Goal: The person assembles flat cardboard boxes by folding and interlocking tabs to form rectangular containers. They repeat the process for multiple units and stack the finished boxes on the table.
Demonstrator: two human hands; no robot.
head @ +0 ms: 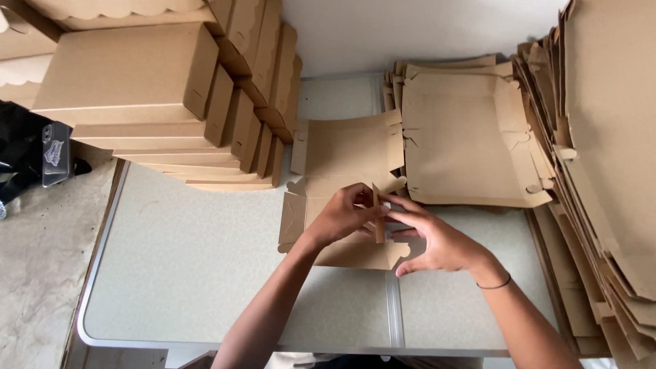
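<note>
A flat brown cardboard box blank (342, 154) lies on the light grey table (184, 266), partly folded. My left hand (342, 215) pinches a raised side flap (378, 219) of the blank near its right edge. My right hand (437, 239) rests flat against the same flap from the right, fingers spread and touching the cardboard. A thin black band circles my right wrist. The lower part of the blank is hidden under both hands.
Several finished brown boxes (137, 75) are stacked at the back left. A pile of flat blanks (465, 137) lies at the back right, with more leaning sheets (608, 171) along the right edge. A phone (56, 154) sits on dark cloth at the far left.
</note>
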